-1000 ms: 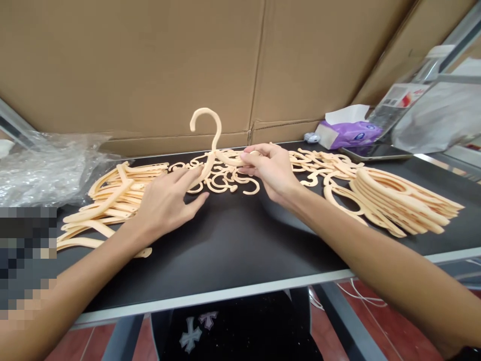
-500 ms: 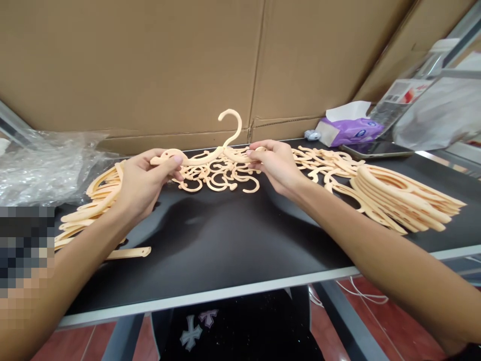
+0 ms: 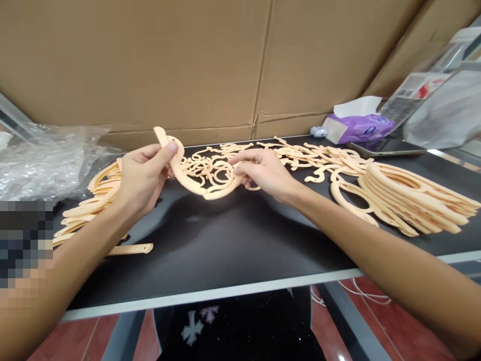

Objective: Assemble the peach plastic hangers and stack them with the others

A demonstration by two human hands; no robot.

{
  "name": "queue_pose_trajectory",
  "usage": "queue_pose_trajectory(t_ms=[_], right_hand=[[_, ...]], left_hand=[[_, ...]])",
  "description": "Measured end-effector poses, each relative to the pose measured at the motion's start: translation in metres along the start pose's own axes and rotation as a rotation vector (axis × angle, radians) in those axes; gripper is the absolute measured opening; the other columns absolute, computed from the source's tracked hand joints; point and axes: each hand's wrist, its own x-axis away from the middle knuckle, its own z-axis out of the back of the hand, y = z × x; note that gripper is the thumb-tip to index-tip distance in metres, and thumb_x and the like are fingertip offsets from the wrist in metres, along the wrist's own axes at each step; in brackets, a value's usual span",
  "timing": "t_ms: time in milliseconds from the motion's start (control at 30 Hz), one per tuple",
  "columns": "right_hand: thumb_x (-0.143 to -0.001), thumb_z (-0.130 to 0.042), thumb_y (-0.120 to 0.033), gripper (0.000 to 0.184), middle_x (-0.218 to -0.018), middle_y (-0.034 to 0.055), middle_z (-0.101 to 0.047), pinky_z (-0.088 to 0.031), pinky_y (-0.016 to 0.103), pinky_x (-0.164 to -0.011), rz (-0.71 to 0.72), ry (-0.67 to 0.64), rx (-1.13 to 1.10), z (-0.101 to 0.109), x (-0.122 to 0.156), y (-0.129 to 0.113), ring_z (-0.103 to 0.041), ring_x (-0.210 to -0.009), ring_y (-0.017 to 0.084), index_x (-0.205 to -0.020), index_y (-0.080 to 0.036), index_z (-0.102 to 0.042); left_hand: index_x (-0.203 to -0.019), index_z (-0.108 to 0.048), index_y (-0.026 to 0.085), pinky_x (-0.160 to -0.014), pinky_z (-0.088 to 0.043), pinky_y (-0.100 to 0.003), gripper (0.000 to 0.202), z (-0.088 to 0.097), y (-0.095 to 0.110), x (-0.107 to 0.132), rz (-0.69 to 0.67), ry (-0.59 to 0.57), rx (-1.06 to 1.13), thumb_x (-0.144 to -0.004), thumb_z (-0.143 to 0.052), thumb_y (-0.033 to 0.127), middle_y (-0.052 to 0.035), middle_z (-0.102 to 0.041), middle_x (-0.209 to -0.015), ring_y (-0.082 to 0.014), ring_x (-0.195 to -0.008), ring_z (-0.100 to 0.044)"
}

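My left hand (image 3: 141, 175) pinches one end of a peach plastic hanger (image 3: 195, 184), thumb on top. My right hand (image 3: 263, 173) grips the other end. The hanger sags in a curve between them, just above the black table (image 3: 225, 250). Behind it lies a heap of loose peach hooks (image 3: 210, 165). A pile of hanger arms (image 3: 95, 198) lies under my left wrist, and a stack of hangers (image 3: 409, 195) lies to the right of my right forearm.
Cardboard boxes (image 3: 188, 65) wall the back of the table. Crumpled clear plastic (image 3: 45, 160) sits at the left. A purple tissue pack (image 3: 356, 125), a phone (image 3: 387, 146) and a clear bag (image 3: 443, 110) are at the back right. One loose arm (image 3: 130, 248) lies near the front left.
My left hand took hold of the hanger's left end and lifted it. The hanger has turned over, so its hook no longer stands up. The view shifted slightly left.
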Motion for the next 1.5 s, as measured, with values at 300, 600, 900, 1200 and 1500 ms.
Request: queue_pose_trajectory(t_ms=[300,600,900,1200,1500], right_hand=[[-0.075,-0.062,-0.011,0.013,-0.068,0.0030,-0.068,-0.057,0.025,-0.049,-0.021,-0.122,-0.092,-0.013,0.012,-0.006,-0.063,-0.052,0.012,-0.083,-0.011,-0.073],[-0.075,-0.065,-0.014,0.010,-0.071,0.0034,-0.070,-0.061,0.026,-0.055,0.033,-0.159,-0.070,-0.013,0.014,-0.002,-0.067,-0.056,0.014,-0.081,-0.012,-0.073],[-0.074,-0.071,-0.022,0.010,-0.067,0.0017,-0.068,-0.058,0.024,-0.057,0.037,-0.250,0.040,-0.013,0.019,-0.005,-0.067,-0.057,0.014,-0.075,-0.013,-0.074],[-0.076,-0.069,-0.017,0.008,-0.066,-0.0004,-0.065,-0.054,0.021,-0.053,0.036,-0.355,0.037,-0.016,0.023,-0.008,-0.065,-0.053,0.010,-0.069,-0.013,-0.071],[-0.056,-0.092,-0.022,0.047,-0.066,-0.0071,-0.060,-0.064,0.029,-0.054,-0.130,-0.257,-0.244,-0.024,0.025,-0.009,-0.068,-0.055,0.013,-0.084,-0.018,-0.054]], left_hand=[[-0.125,-0.063,0.017,-0.075,-0.057,-0.029,0.069,-0.013,-0.002,0.023,0.055,-0.190,-0.396,-0.066,-0.089,0.040,-0.0044,-0.074,-0.091,-0.0188,-0.081,-0.070],[-0.114,-0.064,0.017,-0.076,-0.058,-0.029,0.048,-0.014,-0.006,0.025,0.198,-0.260,-0.280,-0.079,-0.080,0.045,-0.0048,-0.075,-0.089,-0.0164,-0.075,-0.071],[-0.078,-0.072,0.015,-0.069,-0.052,-0.024,0.034,-0.015,0.001,0.025,0.227,-0.359,-0.339,-0.080,-0.078,0.048,-0.0035,-0.070,-0.075,-0.0140,-0.072,-0.064],[-0.074,-0.070,0.016,-0.073,-0.054,-0.029,0.034,-0.012,0.002,0.024,0.297,-0.382,-0.358,-0.080,-0.076,0.049,-0.0055,-0.070,-0.075,-0.0163,-0.073,-0.064],[-0.065,-0.072,0.016,-0.067,-0.057,-0.029,0.029,-0.009,0.000,0.017,0.493,-0.379,-0.186,-0.068,-0.086,0.042,-0.0063,-0.070,-0.069,-0.0165,-0.067,-0.064]])
